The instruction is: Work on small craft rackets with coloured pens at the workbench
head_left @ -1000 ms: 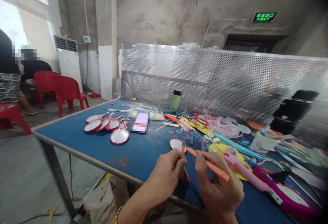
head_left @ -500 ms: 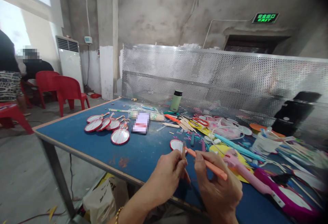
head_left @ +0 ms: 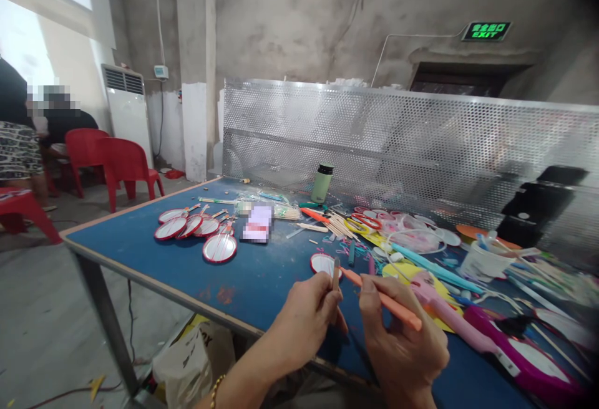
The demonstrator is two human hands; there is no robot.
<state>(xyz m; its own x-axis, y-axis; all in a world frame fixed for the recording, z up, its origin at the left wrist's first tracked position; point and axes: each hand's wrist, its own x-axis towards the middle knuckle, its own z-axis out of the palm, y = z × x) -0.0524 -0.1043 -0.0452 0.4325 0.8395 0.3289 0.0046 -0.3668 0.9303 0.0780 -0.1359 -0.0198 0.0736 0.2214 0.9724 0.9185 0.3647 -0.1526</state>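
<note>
My left hand (head_left: pixel 306 312) pinches a flat wooden stick (head_left: pixel 336 272) near the table's front edge, with the stick's rounded tip pointing up. In the fingers of my right hand (head_left: pixel 405 346) is an orange pen-like tool (head_left: pixel 405 314), gripped like a pencil. Its narrow end points left, close to the upper part of the stick; I cannot tell whether they touch. Just behind the stick lies a white disc with a red rim (head_left: pixel 321 264), partly hidden by my left hand and the stick.
Several red-rimmed discs on sticks (head_left: pixel 219 249) lie at left beside a phone (head_left: pixel 256 223). A green tumbler (head_left: pixel 322 184) stands behind loose wooden sticks (head_left: pixel 340 225). Rightward are a white cup (head_left: pixel 484 262) and a magenta-framed object (head_left: pixel 528 359). A perforated metal panel (head_left: pixel 299 122) closes the back.
My right hand has shifted slightly right and down with the orange tool, whose tip has drawn a little away from the stick. My left hand stays nearly still.
</note>
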